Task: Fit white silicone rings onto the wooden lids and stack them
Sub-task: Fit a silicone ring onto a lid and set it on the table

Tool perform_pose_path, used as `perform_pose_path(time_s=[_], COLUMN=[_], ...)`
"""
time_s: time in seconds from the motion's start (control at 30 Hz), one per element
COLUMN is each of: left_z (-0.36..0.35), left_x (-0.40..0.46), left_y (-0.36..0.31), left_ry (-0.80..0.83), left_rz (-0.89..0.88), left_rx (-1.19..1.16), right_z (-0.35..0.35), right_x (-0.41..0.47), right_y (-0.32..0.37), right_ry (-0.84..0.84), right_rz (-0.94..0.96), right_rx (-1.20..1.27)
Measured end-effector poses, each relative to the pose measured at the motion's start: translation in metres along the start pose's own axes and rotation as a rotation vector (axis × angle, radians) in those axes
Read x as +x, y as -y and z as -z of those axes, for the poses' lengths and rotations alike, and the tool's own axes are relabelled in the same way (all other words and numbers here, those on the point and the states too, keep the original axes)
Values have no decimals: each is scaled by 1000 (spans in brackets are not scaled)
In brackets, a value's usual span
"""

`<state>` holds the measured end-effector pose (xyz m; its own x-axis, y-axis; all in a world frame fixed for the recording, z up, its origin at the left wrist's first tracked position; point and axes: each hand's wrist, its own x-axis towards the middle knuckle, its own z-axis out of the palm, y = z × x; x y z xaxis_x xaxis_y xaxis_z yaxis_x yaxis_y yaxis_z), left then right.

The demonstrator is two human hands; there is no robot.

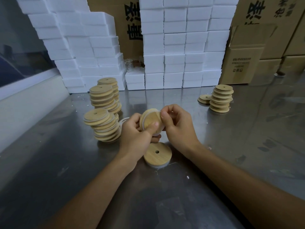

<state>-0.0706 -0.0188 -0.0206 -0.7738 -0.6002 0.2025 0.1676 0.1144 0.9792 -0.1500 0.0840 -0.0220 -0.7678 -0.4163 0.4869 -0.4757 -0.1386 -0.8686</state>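
Above the steel table, my left hand [137, 132] grips a round wooden lid [151, 119] tilted on edge, thumb pressed on its face. My right hand [177, 124] pinches the white silicone ring [160, 128] at the lid's upper right rim. Just below the hands a ringed lid [157, 154] with a small hole lies flat on the table. Leaning stacks of ringed lids [103, 124] stand to the left, with taller ones [105, 95] behind. A stack of plain lids [221, 98] stands to the right, with a couple of loose lids [204, 98] beside it.
White foam boxes [173, 47] are piled along the back of the steel table [231, 154]. Cardboard cartons [244, 55] stand at the back right. A loose white ring [124, 120] lies behind my left hand. A white wall ledge [29, 100] runs along the left.
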Motion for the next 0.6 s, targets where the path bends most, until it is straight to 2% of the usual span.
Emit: perform_pose_path(time_s=[0.1,0.13,0.23,0.43,0.6], left_z=[1,2,6,7,8], left_x=[1,1,3,4,4], left_y=[3,2,-1,-1,0], left_ry=[9,6,16,29,46], left_rz=[-268,-320,-353,-362,-321], left_rx=[488,562,515,465,427], right_z=[4,5,10,11,15], right_x=[-1,0,2,9,10], right_y=[-2,-1,0,0,2], right_ry=[18,40,74,41,77], right_rz=[210,258,296,92,34], right_rx=[-251,-307,-315,-150,-30])
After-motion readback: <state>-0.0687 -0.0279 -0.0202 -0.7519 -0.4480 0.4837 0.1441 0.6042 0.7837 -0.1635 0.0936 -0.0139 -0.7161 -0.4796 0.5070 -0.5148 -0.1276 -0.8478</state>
